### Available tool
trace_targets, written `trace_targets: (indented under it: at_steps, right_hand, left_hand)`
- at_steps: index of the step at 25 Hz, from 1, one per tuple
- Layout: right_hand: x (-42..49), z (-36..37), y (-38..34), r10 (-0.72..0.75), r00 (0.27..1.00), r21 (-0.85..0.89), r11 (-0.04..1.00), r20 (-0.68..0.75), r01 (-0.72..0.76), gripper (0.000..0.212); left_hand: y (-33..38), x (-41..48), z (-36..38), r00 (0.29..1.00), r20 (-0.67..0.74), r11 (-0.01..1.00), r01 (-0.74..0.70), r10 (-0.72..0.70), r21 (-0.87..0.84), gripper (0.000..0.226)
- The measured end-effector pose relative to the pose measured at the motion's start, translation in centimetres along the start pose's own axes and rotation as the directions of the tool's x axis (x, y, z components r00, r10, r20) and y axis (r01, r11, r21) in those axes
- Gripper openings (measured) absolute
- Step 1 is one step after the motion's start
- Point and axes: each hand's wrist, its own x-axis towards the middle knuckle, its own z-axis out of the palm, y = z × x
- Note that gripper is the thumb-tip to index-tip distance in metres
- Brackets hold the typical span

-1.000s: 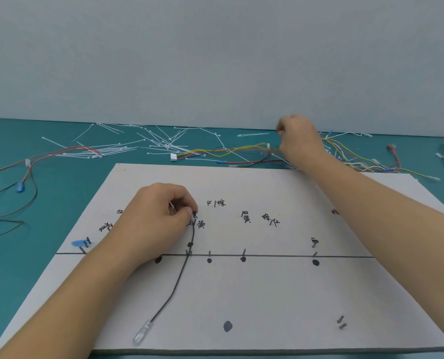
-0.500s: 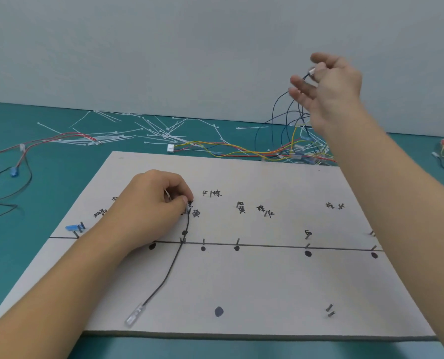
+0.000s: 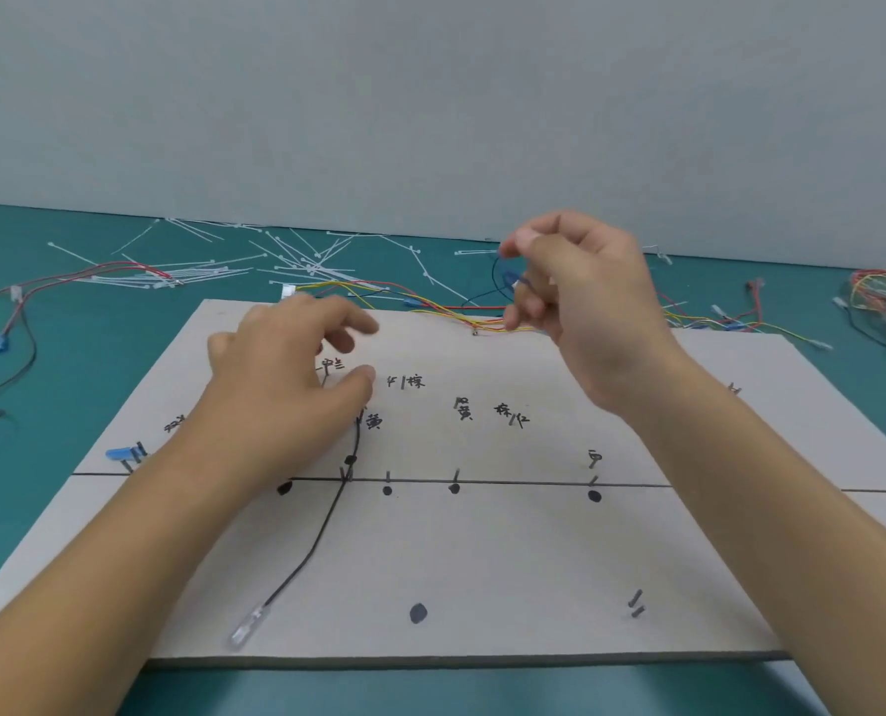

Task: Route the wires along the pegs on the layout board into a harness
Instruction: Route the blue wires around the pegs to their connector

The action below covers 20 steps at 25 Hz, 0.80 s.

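The grey layout board [image 3: 482,571] lies flat before me, marked with a black line, dots, handwritten labels and short metal pegs [image 3: 455,477]. A black wire [image 3: 322,534] with a clear terminal runs from the board's near left up past a peg on the line. My left hand [image 3: 286,395] hovers over that wire's upper end, fingers spread and blurred, holding nothing. My right hand [image 3: 580,307] is raised above the board's far edge and pinches a dark blue wire [image 3: 510,276] with a blue terminal between thumb and fingers.
A tangle of yellow, red and orange wires [image 3: 430,302] lies along the board's far edge. White cable ties [image 3: 306,261] are scattered behind it. More wire bundles lie at far right [image 3: 885,302] and at left [image 3: 69,281]. A blue terminal [image 3: 120,453] sits by the left pegs.
My left hand let go of the black wire's top and opened, reaching forward. My right hand came down and toward me from high up, still holding the dark blue wire.
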Motion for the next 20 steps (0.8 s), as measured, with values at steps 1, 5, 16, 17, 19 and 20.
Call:
trace_targets:
  at_steps: [1,5,16,17,19,20]
  right_hand:
    - [-1.1,0.3,-0.1,-0.037,0.999,-0.047,0.998,0.030,0.038,0.012]
    - [-4.4,2.0,-0.4,-0.156,0.979,-0.151,0.973,0.128,0.174,0.014]
    - [-13.1,5.0,-2.8,-0.527,0.759,-0.309,0.701,0.383,0.643,0.014]
    - [-13.1,4.7,-2.8,-0.557,0.747,-0.303,0.687,0.363,0.660,0.016]
    - [-12.4,3.8,-2.6,-0.623,0.740,-0.268,0.690,0.253,0.672,0.020]
    - [-11.9,3.1,-2.4,-0.645,0.748,-0.258,0.705,0.154,0.661,0.019]
  left_hand:
    - [0.9,0.0,0.1,0.997,0.044,0.998,-0.068,0.067,0.009,0.033]
    - [5.0,1.4,2.4,0.941,0.220,0.965,-0.239,0.257,-0.104,0.032]
    - [5.4,9.0,6.7,0.959,0.119,0.930,-0.213,0.258,-0.299,0.022]
    - [4.9,9.1,6.8,0.945,0.150,0.931,-0.243,0.291,-0.273,0.020]
    - [4.0,9.7,7.0,0.931,0.193,0.937,-0.263,0.309,-0.228,0.014]
    - [3.5,9.9,7.0,0.938,0.189,0.944,-0.248,0.290,-0.216,0.017]
